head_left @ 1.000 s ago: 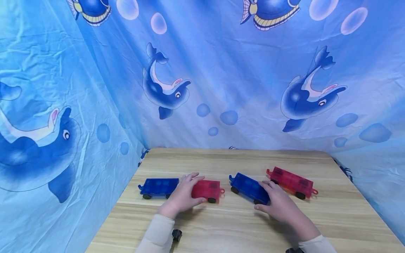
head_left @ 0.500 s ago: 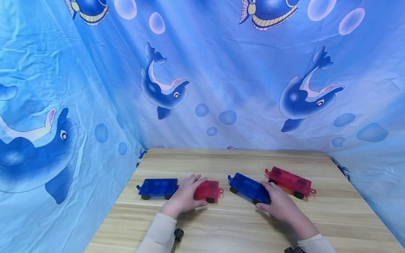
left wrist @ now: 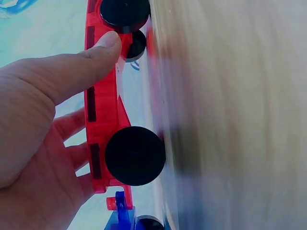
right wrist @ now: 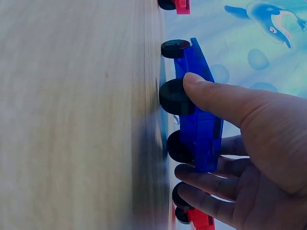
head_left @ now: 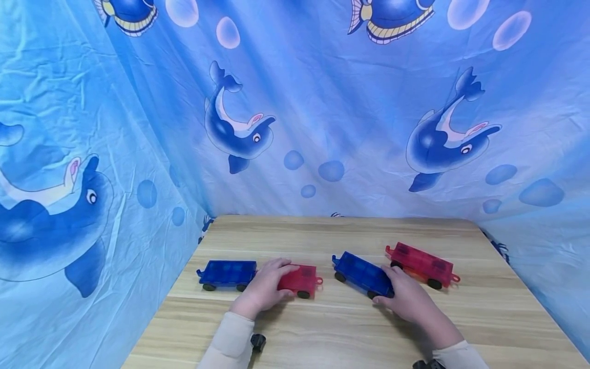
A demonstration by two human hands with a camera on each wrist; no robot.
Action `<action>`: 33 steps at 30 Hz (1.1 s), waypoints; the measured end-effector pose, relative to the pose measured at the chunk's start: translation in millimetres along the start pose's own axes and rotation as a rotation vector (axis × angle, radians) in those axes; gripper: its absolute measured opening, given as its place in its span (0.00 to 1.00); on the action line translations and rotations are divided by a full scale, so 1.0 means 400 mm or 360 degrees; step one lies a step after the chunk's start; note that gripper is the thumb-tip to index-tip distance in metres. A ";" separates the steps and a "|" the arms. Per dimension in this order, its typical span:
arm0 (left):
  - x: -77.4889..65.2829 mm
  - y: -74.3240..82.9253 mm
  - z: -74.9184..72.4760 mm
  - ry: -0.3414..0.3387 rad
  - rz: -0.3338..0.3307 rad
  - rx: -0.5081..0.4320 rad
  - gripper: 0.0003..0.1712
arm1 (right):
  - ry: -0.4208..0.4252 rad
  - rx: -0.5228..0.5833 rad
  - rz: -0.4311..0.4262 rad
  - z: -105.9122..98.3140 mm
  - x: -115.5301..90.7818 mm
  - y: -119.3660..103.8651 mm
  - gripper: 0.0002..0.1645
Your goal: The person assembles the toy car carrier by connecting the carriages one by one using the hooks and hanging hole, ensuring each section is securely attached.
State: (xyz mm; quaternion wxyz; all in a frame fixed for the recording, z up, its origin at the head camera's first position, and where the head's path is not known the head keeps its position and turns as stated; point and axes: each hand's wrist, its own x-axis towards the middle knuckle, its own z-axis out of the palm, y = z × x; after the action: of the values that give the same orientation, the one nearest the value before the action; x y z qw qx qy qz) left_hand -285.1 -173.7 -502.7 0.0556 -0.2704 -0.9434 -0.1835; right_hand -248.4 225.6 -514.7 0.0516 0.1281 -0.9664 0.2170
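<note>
My left hand (head_left: 266,287) grips a red toy train car (head_left: 301,279) from above, its thumb on the near side beside the black wheels. Behind it, at the left, stands a blue toy train car (head_left: 229,272); in the left wrist view its blue hook (left wrist: 122,206) meets the red car's coupling. My right hand (head_left: 407,294) holds the rear end of a second blue car (head_left: 361,272), thumb near a wheel and fingers on the far side. That car sits at an angle, its hook pointing toward the red car's ring (head_left: 319,281), with a gap between them.
Another red toy train car (head_left: 423,264) stands slantwise behind my right hand, a hook at its left and a ring at its right. Wood-grain tabletop (head_left: 341,333) lies beneath everything. A blue dolphin-print cloth (head_left: 359,128) hangs behind and along the sides.
My left hand has drawn the red car slightly left over the last half second, and the blue car behind it has shifted left too. My right hand and its blue car stay nearly still.
</note>
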 end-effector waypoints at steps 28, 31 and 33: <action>-0.038 -0.027 -0.010 0.0121 -0.0075 -0.0005 0.39 | -0.0036 0.0038 -0.0010 -0.005 -0.005 -0.003 0.56; -0.038 -0.027 -0.009 0.0125 -0.0083 -0.0015 0.38 | -0.0043 0.0043 -0.0003 -0.005 -0.007 -0.003 0.56; -0.038 -0.026 -0.009 0.0123 -0.0089 -0.0029 0.37 | -0.0048 0.0051 0.0002 -0.004 -0.009 -0.004 0.56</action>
State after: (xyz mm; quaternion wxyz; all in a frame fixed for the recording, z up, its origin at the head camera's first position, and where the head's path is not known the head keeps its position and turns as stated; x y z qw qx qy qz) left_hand -277.7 -190.8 -505.8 0.0844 -0.2373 -0.9461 -0.2038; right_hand -244.4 225.8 -513.2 0.0347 0.1315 -0.9635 0.2306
